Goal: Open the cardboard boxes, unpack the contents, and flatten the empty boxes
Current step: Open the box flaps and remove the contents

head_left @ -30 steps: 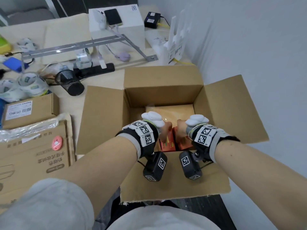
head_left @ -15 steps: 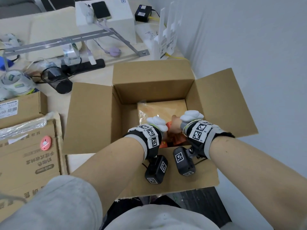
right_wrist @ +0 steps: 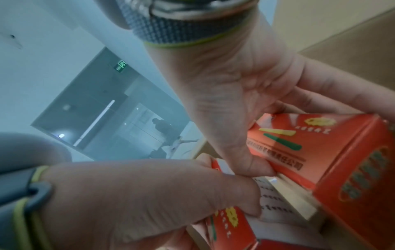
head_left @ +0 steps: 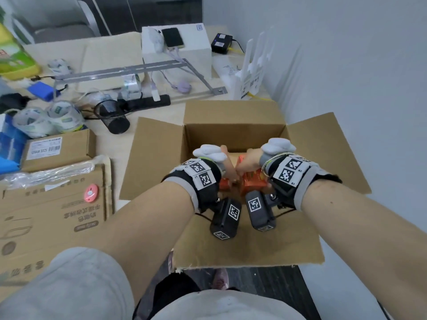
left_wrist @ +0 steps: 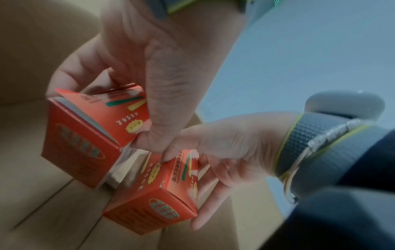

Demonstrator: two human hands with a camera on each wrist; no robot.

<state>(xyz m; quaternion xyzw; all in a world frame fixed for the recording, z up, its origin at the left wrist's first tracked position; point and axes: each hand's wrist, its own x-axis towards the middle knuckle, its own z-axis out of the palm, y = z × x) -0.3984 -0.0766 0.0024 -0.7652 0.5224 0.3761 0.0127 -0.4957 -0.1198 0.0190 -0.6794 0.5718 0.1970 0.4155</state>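
Observation:
A large cardboard box (head_left: 233, 121) stands open on the table with all its flaps spread out. Both my hands reach into it, thumbs nearly touching. My left hand (head_left: 227, 167) grips one small red box (head_left: 224, 184) between thumb and fingers, which the left wrist view shows as the left hand (left_wrist: 128, 67) around the red box (left_wrist: 85, 128). My right hand (head_left: 248, 161) grips a second red box (head_left: 253, 182), and in the right wrist view this right hand (right_wrist: 245, 94) wraps that box (right_wrist: 320, 152). The box floor under my hands is hidden.
A small sealed labelled carton (head_left: 59, 150) and a flattened carton (head_left: 50, 218) with a pink cutter (head_left: 91, 193) lie at the left. Behind are a black mesh cup (head_left: 115, 116), a power strip (head_left: 147, 102), tape rolls (head_left: 46, 118) and a white router (head_left: 251, 65). A wall runs along the right.
Both hands have come up a little inside the big box, each still holding its red box. The orange packet seen on the box floor is now covered by my hands.

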